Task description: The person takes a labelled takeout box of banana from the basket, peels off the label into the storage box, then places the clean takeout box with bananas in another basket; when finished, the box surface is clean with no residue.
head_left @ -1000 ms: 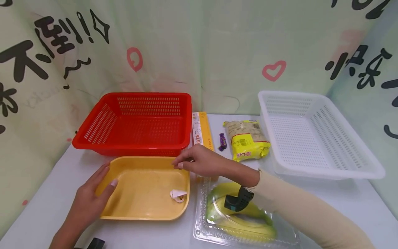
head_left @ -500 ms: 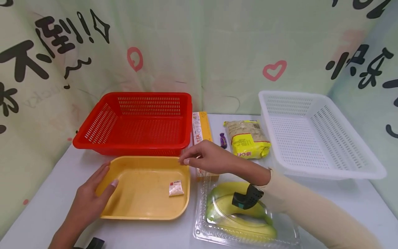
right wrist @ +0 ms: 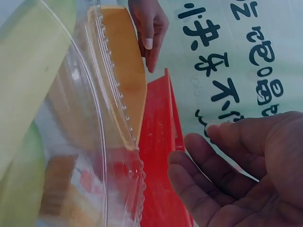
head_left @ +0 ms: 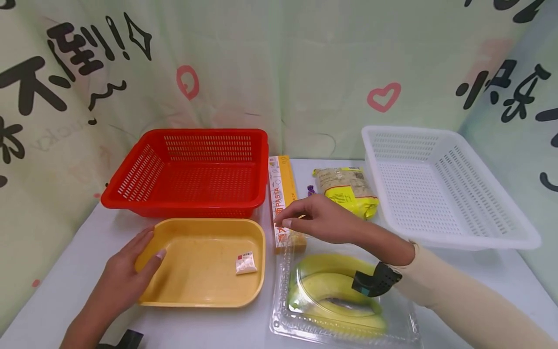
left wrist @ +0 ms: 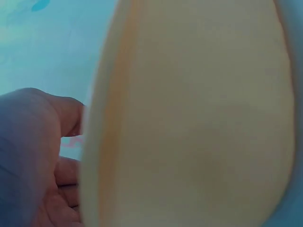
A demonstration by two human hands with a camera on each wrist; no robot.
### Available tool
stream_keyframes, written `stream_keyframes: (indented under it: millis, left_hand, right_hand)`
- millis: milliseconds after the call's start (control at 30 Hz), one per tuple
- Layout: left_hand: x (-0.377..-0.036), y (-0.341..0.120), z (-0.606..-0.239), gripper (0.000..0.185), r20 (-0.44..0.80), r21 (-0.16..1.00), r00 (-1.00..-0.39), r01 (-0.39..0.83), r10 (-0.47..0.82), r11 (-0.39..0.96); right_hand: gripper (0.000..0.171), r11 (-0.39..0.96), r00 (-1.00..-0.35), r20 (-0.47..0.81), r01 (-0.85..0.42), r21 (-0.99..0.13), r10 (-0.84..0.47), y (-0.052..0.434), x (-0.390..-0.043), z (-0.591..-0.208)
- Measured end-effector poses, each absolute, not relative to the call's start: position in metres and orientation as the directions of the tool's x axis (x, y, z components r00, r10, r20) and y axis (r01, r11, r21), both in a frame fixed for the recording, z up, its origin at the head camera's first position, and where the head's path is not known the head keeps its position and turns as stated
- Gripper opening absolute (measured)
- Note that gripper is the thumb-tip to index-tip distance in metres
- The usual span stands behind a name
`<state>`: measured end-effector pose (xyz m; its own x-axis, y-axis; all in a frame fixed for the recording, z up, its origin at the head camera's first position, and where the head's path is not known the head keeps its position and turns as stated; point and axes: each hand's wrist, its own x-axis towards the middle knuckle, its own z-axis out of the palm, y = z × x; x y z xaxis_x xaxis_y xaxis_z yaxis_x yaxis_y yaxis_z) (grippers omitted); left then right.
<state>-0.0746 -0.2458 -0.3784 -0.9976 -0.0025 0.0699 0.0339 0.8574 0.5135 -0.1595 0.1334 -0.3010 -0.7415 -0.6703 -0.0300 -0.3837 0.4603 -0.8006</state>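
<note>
My left hand [head_left: 126, 274] rests at the left rim of a shallow yellow tray [head_left: 187, 261], thumb over the edge and fingers along the outside. In the left wrist view, that tray [left wrist: 203, 118] hides part of my fingers. A small white packet [head_left: 246, 263] with a red mark lies toward the tray's right side. My right hand [head_left: 320, 220] hovers above a pasta box [head_left: 283, 186], fingers loosely bent and holding nothing. In the right wrist view, my right hand [right wrist: 241, 175] also shows nothing between its fingertips. Below it sits a clear plastic clamshell [head_left: 281, 320] with bananas [head_left: 331, 286] inside.
A red basket [head_left: 183, 213] stands behind the tray. The white basket [head_left: 453, 245] is at the right. Between them lie a yellow-and-beige bag [head_left: 348, 189] and a purple-wrapped candy [head_left: 311, 190], partly hidden by my right hand. A printed curtain [head_left: 279, 72] closes off the back.
My right hand has moved right, from above the tray's right edge to above the pasta box. The small packet, earlier tilted, now lies label up in the tray. My left hand has barely moved.
</note>
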Motion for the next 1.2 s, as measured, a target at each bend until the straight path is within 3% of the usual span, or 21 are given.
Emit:
stream_keyframes:
  millis: [333, 700, 967, 1200]
  left_hand:
    - [-0.068, -0.216, -0.359, 0.063, 0.222, 0.517, -0.966, 0.229, 0.129, 0.825]
    - [-0.063, -0.186, -0.356, 0.058, 0.293, 0.520, -0.921, 0.378, 0.256, 0.766]
    - [-0.061, -0.170, -0.360, 0.058, 0.317, 0.586, -0.904, 0.424, 0.286, 0.690]
    - [-0.059, -0.155, -0.359, 0.062, 0.262, 0.651, -0.909, 0.415, 0.326, 0.635]
  right_hand:
    - [0.020, 0.492, -0.780, -0.011, -0.383, -0.782, -0.625, 0.158, -0.151, -0.297]
    - [0.019, 0.487, -0.807, -0.004, -0.352, -0.799, -0.590, 0.190, -0.124, -0.296]
    - [0.019, 0.520, -0.862, -0.002, -0.303, -0.799, -0.507, 0.218, -0.097, -0.302]
    - [0.022, 0.532, -0.892, 0.107, -0.355, -0.769, -0.440, 0.240, -0.077, -0.310]
